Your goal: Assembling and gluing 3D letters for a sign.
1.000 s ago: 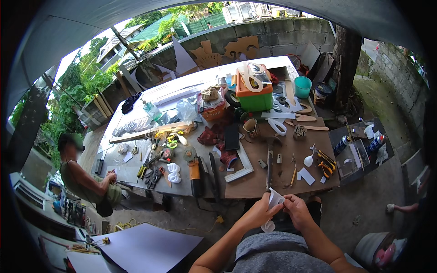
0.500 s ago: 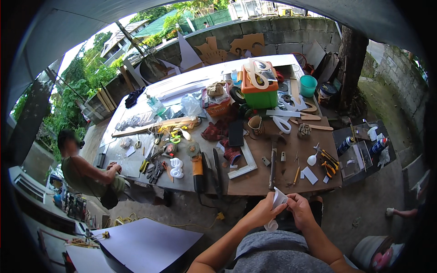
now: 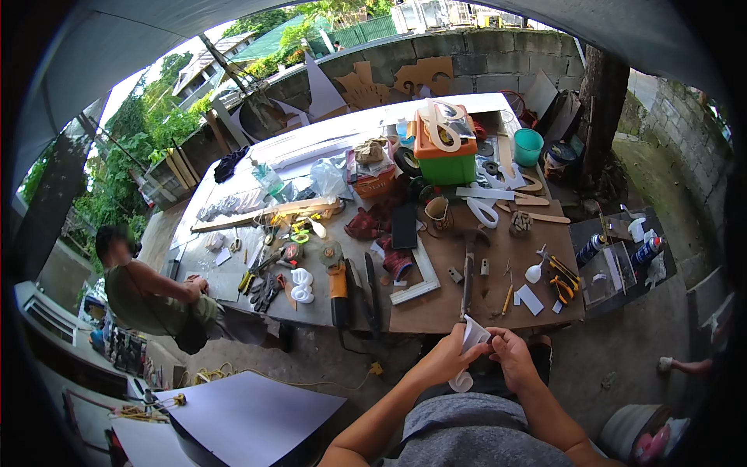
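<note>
Low in the middle of the head view, my left hand point(image 3: 450, 352) is closed on a white curved piece point(image 3: 474, 335) with a curled lower end. My right hand point(image 3: 511, 354) has bent fingers pinched at the piece's right side. Both are held in front of the table's near edge. Just beyond them a hammer point(image 3: 468, 272) lies on the brown board point(image 3: 424, 315), near small metal parts, a pencil point(image 3: 507, 298), white cut pieces point(image 3: 530, 300) and orange-handled pliers point(image 3: 562, 289).
The cluttered table point(image 3: 292, 310) holds an orange-green box point(image 3: 443, 163), power tool point(image 3: 339, 300), gloves and cut letters. Another person point(image 3: 152, 296) stands at left. Spray cans point(image 3: 647, 251) are on a side table, a leg shows at right, white sheets point(image 3: 253, 416) lie lower left.
Since a second ago the table and surroundings sit slightly higher and rightward in view. My hands shifted slightly with the white piece, still holding it. The person at left leans a little.
</note>
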{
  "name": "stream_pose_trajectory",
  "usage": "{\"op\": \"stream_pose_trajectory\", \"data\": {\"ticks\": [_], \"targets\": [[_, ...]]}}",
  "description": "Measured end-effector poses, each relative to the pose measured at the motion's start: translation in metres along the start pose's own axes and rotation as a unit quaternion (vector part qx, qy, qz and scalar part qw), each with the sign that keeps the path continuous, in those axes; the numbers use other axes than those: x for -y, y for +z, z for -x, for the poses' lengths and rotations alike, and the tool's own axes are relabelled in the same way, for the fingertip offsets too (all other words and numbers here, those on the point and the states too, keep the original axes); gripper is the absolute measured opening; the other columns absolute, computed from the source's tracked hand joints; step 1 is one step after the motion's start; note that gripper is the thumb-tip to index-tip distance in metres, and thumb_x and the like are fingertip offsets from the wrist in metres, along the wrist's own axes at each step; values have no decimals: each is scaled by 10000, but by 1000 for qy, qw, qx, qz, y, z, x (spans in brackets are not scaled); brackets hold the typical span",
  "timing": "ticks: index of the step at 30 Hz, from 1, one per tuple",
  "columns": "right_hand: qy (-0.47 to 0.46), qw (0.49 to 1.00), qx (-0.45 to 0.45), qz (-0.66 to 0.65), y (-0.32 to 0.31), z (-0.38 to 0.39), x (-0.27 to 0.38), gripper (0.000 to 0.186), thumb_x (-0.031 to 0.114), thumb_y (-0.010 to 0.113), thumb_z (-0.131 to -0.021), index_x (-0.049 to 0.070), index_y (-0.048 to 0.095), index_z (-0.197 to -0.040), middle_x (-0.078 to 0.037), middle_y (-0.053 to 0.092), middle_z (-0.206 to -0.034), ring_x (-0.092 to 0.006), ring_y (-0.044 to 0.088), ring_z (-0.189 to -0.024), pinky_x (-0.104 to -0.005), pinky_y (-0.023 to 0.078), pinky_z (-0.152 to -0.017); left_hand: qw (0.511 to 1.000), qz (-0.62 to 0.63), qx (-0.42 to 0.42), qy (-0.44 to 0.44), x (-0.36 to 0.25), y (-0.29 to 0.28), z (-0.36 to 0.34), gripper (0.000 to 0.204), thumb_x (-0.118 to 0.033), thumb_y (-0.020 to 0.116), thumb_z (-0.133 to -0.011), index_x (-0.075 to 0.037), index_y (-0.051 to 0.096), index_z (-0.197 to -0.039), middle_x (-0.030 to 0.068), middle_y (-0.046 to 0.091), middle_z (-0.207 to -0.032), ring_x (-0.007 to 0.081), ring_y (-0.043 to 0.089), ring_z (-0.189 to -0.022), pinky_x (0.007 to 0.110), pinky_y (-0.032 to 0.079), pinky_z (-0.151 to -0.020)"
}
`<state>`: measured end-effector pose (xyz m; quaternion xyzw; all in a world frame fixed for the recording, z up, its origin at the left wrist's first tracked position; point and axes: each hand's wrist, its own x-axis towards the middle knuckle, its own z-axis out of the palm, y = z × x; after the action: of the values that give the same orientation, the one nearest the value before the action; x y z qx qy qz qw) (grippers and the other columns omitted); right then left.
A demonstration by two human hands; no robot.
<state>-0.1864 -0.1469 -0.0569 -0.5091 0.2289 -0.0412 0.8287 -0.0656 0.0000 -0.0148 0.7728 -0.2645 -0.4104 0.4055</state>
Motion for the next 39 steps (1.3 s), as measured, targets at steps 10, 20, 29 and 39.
{"op": "stream_pose_trajectory", "data": {"ticks": [10,20,29,39], "targets": [[-37,998,-35,24,-12,-9,-11,192,244,688,-953,59,633,-955,-9,659,-859,-84,590,-785,-231,445,-740,1000,-5,-18,4,-1,-6,-1,499,-404,611,-979,50,440,-1096,158,624,-823,173,632,-657,338,492,-564],[-24,999,-37,-23,-18,2,-16,220,234,637,-988,52,620,-865,-14,638,-780,-78,580,-727,-234,452,-712,999,14,-41,3,-4,-3,10,404,-349,615,-985,5,443,-1080,103,605,-737,144,607,-625,313,468,-536],[-126,954,-76,261,7,-7,27,216,106,675,-932,14,632,-1122,-38,657,-877,-114,626,-853,-266,493,-806,972,225,-55,-29,0,-4,4,280,-265,574,-1015,-24,472,-1114,53,562,-844,111,597,-625,267,484,-522],[-212,921,-35,326,2,-5,19,389,133,762,-834,55,623,-1190,-94,648,-1007,-194,629,-923,-322,500,-836,970,239,-49,-17,6,21,2,356,-208,593,-996,-12,394,-1219,60,590,-899,118,624,-676,274,510,-549]]}}
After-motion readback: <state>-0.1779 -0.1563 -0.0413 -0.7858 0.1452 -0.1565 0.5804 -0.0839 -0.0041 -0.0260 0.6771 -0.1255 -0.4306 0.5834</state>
